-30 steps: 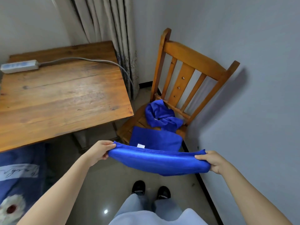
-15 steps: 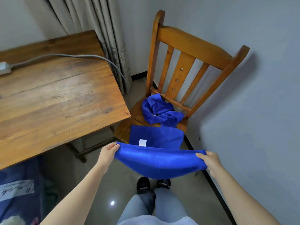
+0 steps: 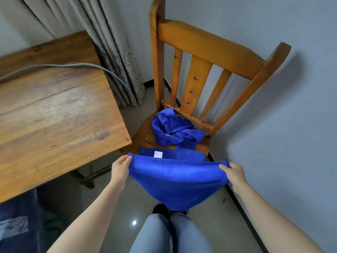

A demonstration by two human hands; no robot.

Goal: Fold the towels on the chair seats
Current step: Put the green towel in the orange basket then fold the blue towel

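Nearest: a person's legs (image 3: 169, 232) in pale jeans, with black shoes (image 3: 160, 209) on the glossy tiled floor (image 3: 209, 225).

Blue towel (image 3: 175, 179): it was held in the air above the shoes, just in front of the chair. It was doubled over, with its top edge stretched level between the two hands and its body sagging to a rounded point.

Left hand (image 3: 119, 167): the fingers (image 3: 125, 158) and thumb pinched the towel's upper left corner.

Right hand (image 3: 235, 173): the fingers (image 3: 223, 167) were curled over the upper right corner, gripping it.

Folded towel (image 3: 178, 155): this one was also blue and lay flat on the front of the chair seat (image 3: 145, 137). A white label (image 3: 158, 154) faced up, partly hidden behind the held towel.

Crumpled towel (image 3: 173, 128): blue and bunched in a heap at the back of the seat, it touched the lowest back rail.

Wooden chair (image 3: 209, 44): orange-brown with a slatted back, it stood close against the pale wall (image 3: 291, 125).

Counter (image 3: 54, 115): made of worn wooden planks, it stood to the left of the chair. A grey cable (image 3: 73, 66) ran across its far part and off the edge.

Patterned blue bedding (image 3: 16, 225) lay low at the left, below the counter's edge.

Farthest: a beige curtain (image 3: 109, 42) hung in the corner behind the counter and the chair.
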